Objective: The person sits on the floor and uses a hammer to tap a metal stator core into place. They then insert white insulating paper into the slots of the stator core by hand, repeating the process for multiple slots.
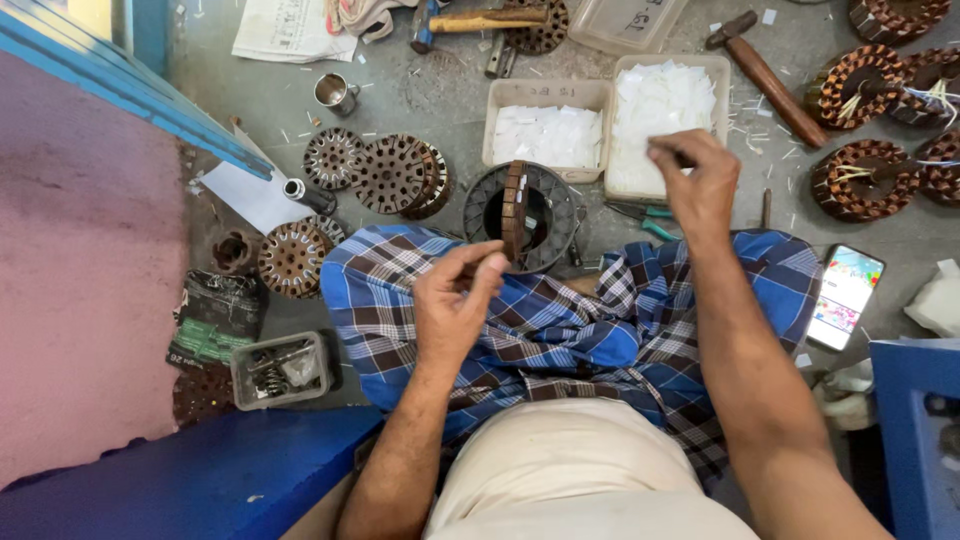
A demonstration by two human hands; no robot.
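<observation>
A rusty brown stator core (514,205) stands on edge inside a dark round ring (556,205), just past my knees, which are covered by a blue checked cloth (560,330). My left hand (455,300) grips the core's lower edge with thumb and fingertips. My right hand (692,180) hovers over the larger white tray (722,70) of white paper slips, fingertips pinched together. I cannot make out whether a slip is between them. A smaller tray (545,92) of slips sits beside it.
Bare stator cores (390,175) lie at left, with another core (292,258) nearer me. Copper-wound stators (862,180) lie at right. Also around: a wooden-handled hammer (765,75), teal-handled pliers (640,215), a metal cup (335,92), a phone (846,296) and a box of small parts (282,370).
</observation>
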